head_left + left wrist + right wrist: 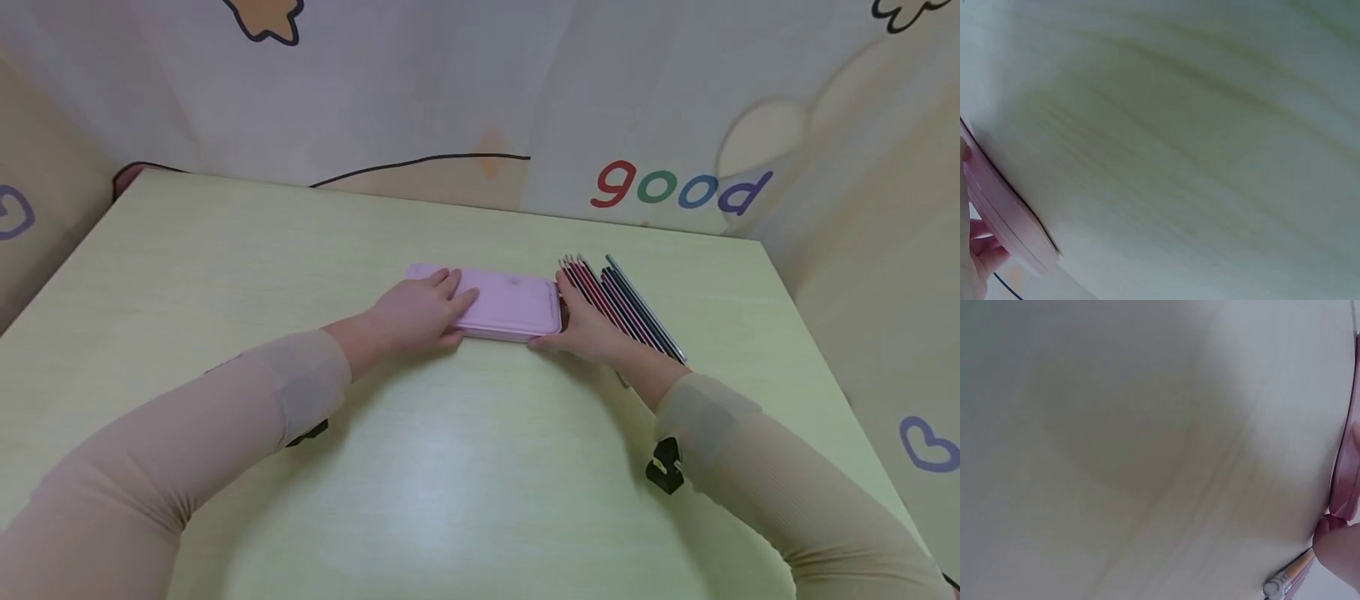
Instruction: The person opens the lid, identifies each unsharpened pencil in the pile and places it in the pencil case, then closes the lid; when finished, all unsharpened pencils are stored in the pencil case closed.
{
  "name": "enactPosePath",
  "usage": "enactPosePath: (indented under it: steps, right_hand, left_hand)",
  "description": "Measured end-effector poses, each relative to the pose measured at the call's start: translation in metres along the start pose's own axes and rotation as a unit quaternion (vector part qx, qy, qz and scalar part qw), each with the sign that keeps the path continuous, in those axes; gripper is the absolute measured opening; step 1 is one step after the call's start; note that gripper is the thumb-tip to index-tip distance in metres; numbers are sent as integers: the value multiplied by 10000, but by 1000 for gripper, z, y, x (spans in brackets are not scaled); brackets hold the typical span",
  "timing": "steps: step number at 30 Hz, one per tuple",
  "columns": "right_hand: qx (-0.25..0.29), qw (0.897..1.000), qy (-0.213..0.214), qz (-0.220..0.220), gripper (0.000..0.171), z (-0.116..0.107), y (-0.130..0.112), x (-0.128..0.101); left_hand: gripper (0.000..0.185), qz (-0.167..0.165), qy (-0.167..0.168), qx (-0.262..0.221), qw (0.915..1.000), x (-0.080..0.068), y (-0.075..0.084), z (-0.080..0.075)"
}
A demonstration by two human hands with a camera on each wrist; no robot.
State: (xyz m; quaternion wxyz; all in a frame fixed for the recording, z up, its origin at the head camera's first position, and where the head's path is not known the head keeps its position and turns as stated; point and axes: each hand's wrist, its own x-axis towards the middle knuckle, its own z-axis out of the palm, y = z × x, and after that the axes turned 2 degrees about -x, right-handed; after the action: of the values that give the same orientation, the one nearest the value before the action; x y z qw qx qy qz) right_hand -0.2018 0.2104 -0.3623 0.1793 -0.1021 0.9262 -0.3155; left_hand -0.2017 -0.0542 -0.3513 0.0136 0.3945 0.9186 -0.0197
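A pink pencil case [517,304] lies flat and closed on the table, between both hands. My left hand [416,312] holds its left part, fingers spread over the lid and thumb at the near side. In the left wrist view, the case's seamed side [1007,212] shows, with fingertips over the lid. My right hand [588,329] grips the right end, thumb at the near corner and a finger along the end edge. Several pencils [637,308], red and dark, lie just right of the case, partly behind the right hand.
The pale table [420,467] stretches around the case. Behind it hangs a printed curtain [420,92] with the word "good" [682,187]. More curtain [892,300] borders the right side.
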Motion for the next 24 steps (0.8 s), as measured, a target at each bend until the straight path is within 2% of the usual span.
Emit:
enactPosePath:
  steps: [5,11,18,21,24]
  right_hand:
    - [-37,9999,42,-117,117,1,0,3]
    - [28,10000,-16,-28,116,2,2,2]
    - [100,9999,-38,-14,117,-1,1,1]
    - [139,9999,-86,5,117,-1,1,2]
    - [127,9999,-81,44,117,0,2,2]
  left_hand:
    - [59,248,117,285,9992,4,-2,-1]
    - [61,479,153,583,9970,7,-2,0]
    - [56,794,800,1259,9856,9,2,5]
    - [54,820,896,1455,9819,9,5,8]
    - [54,725,856,1537,9817,9,9,11]
